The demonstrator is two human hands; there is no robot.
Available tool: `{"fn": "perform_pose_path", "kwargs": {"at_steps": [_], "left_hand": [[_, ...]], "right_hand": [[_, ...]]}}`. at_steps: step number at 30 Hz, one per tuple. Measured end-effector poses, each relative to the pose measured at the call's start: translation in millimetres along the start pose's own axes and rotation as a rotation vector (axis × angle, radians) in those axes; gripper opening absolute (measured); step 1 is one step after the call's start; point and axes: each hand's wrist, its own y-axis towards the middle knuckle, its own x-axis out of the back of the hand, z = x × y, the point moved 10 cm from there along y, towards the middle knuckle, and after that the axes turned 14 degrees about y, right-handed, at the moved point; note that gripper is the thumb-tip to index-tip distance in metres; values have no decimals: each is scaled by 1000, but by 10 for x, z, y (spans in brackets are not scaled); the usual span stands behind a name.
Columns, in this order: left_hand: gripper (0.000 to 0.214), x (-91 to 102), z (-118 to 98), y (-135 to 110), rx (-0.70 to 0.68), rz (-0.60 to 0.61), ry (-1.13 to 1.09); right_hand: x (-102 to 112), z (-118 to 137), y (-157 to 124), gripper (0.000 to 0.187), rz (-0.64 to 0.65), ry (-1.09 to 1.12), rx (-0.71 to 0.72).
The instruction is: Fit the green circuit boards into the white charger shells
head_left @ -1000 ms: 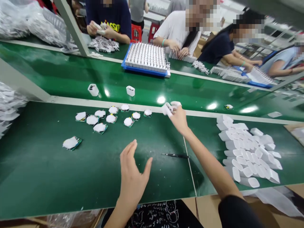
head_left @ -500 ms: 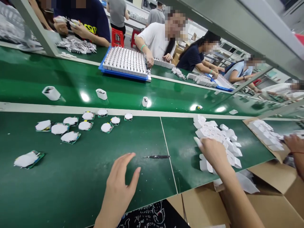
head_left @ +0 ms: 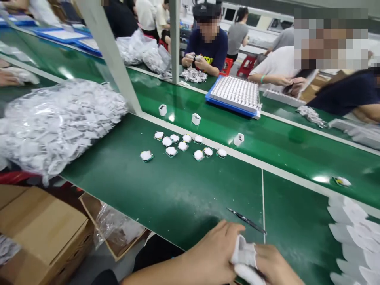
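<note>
At the bottom edge both my hands meet on one white plastic shell [head_left: 244, 253]. My left hand [head_left: 212, 255] wraps its fingers round the shell's left side. My right hand [head_left: 274, 265] pinches it from the right, its fingertips in white finger cots. Black tweezers [head_left: 246, 221] lie on the green table [head_left: 166, 194] just beyond my hands. Several small circuit boards topped with white pads [head_left: 182, 146] lie in a cluster farther out. A heap of white shells [head_left: 354, 233] sits at the right edge.
Three white shells [head_left: 196, 118] stand on the green conveyor belt [head_left: 267, 138]. A big bag of white parts [head_left: 56, 118] lies at left, cardboard boxes [head_left: 38, 233] below it. A blue tray of parts [head_left: 236, 95] and several seated people are across the belt.
My right hand has come back from the heap with a white shell and my left hand has closed on it too. The view has swung left and down.
</note>
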Motion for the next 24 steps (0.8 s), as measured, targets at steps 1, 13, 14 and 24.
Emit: {"fn": "perform_pose_path", "kwargs": {"at_steps": [1, 13, 14, 24], "left_hand": [[39, 138, 122, -28, 64, -60, -30], [42, 1345, 808, -793, 176, -539, -335], [43, 1374, 819, -804, 162, -552, -344], [58, 1569, 707, -789, 97, -613, -379]], "right_hand": [[111, 41, 322, 26, -26, 46, 70], [-352, -698, 2996, 27, 221, -513, 101], [-350, -707, 3015, 27, 213, -509, 90], [195, -700, 2213, 16, -109, -189, -43]]}}
